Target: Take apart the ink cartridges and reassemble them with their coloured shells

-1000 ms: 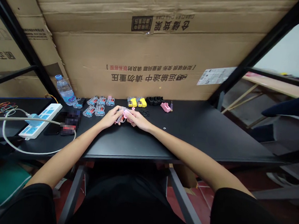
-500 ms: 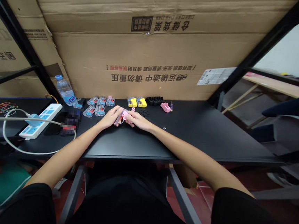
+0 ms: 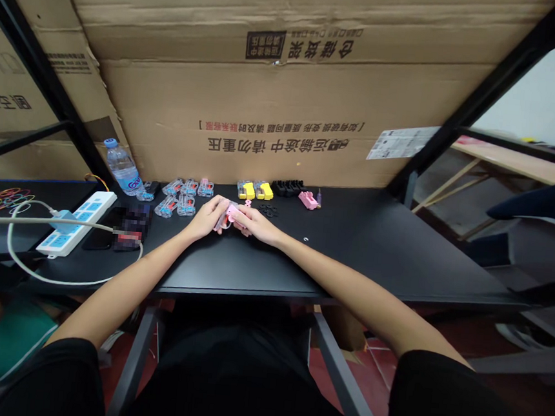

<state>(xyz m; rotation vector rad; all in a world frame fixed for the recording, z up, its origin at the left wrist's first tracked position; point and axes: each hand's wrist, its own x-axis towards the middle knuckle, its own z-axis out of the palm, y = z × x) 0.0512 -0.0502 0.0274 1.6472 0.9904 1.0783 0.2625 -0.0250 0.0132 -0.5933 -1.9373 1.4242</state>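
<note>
My left hand (image 3: 205, 218) is closed round the left side of a small clear and pink plastic piece (image 3: 231, 213), with some orange showing inside it. The fingers of my right hand (image 3: 255, 224) press on its pink side. Just behind my hands lie small pink rings (image 3: 247, 203) and several small black parts (image 3: 268, 210). Clear blue-and-red pieces (image 3: 187, 204) are grouped to the left. Two yellow-and-clear pieces (image 3: 263, 190) stand behind, beside a row of black parts (image 3: 288, 187). A pink shell (image 3: 308, 200) sits to their right, near a small screwdriver (image 3: 319, 198).
On the left are a water bottle (image 3: 124, 170), a white power strip (image 3: 78, 223) with cables, and a dark phone (image 3: 99, 231). Cardboard (image 3: 287, 99) closes off the back of the black table (image 3: 375, 255). A person in green (image 3: 8, 340) is at the lower left.
The fingers of my right hand have shifted slightly on the pink side of the piece. The whole view has moved very slightly.
</note>
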